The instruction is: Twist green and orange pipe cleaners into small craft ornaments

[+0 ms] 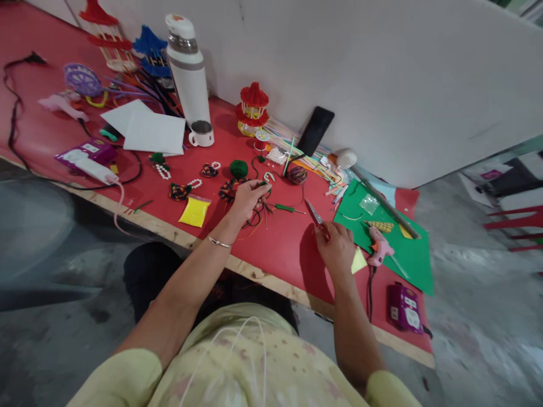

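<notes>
My left hand [249, 200] is closed in a pinch on a small piece of dark green yarn [263, 183], with loose strands hanging below the fingers. Scissors [314, 212] are gripped in my right hand [336, 246], their blades pointing up and to the left, apart from the yarn. Between the hands lies a crochet hook with a green handle [284, 208]. Just behind my left hand sit a green yarn ball [238, 168] and a dark multicoloured crocheted piece [229, 191]. A multicoloured yarn ball [297, 175] rests farther back.
A yellow packet [195, 211] and beaded crochet pieces [180, 191] lie left. A white flask [186, 70], a cup [201, 133] and a phone [316, 131] stand at the back. A pink glue gun [380, 246] lies right, partly on green sheet [418, 265].
</notes>
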Tool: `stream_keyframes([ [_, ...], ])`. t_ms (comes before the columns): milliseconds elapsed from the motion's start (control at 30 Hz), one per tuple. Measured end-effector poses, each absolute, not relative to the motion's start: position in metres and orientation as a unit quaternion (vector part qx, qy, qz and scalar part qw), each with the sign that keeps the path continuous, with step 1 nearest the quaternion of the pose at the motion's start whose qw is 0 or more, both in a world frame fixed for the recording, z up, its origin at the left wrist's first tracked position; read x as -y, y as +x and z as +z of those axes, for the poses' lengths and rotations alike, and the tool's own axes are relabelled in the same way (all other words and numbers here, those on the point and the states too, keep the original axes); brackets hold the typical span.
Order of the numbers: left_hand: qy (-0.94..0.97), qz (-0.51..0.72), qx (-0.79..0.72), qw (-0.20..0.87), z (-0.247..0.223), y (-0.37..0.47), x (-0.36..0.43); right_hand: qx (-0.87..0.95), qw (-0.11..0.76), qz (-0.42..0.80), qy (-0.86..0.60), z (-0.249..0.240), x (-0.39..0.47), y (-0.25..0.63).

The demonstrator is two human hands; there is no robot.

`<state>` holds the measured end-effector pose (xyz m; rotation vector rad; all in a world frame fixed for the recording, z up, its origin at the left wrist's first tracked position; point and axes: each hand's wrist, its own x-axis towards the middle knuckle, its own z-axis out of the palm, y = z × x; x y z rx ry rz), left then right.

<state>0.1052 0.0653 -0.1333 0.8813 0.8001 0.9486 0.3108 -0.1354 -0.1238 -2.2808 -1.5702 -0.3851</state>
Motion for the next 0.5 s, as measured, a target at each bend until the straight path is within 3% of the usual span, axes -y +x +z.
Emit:
stream_keyframes([
  [367, 0.418, 0.486, -0.345, 0.685, -0.132, 0.102, -0.067, 0.529, 0.117, -0.146, -0.828, -0.126, 0.136, 0.300],
  [500, 0.433, 0.488, -0.343, 0.676, -0.133, 0.102, -0.068, 0.525, 0.149, -0.124, -0.829, -0.125, 0.140, 0.307],
])
